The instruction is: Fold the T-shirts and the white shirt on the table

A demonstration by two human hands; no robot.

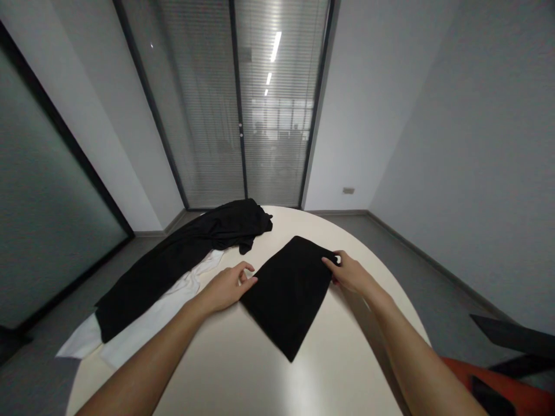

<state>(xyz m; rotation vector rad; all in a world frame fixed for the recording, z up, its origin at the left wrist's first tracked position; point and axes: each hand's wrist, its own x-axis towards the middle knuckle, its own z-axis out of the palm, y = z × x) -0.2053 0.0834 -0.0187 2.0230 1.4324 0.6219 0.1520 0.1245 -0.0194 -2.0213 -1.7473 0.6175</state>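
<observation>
A flat black cloth, folded into a four-cornered shape, lies on the pale round table. My right hand pinches its right corner between thumb and fingers. At the cloth's left edge is my left hand, its thumb and index finger apart and the thumb tip beside the edge. I see nothing held in it. To the left, a long black garment lies rumpled over a white garment.
The white garment's end reaches past the table's left edge. An orange chair with black parts stands at the lower right. Beyond the table are a glass door with blinds and a wall with a small socket.
</observation>
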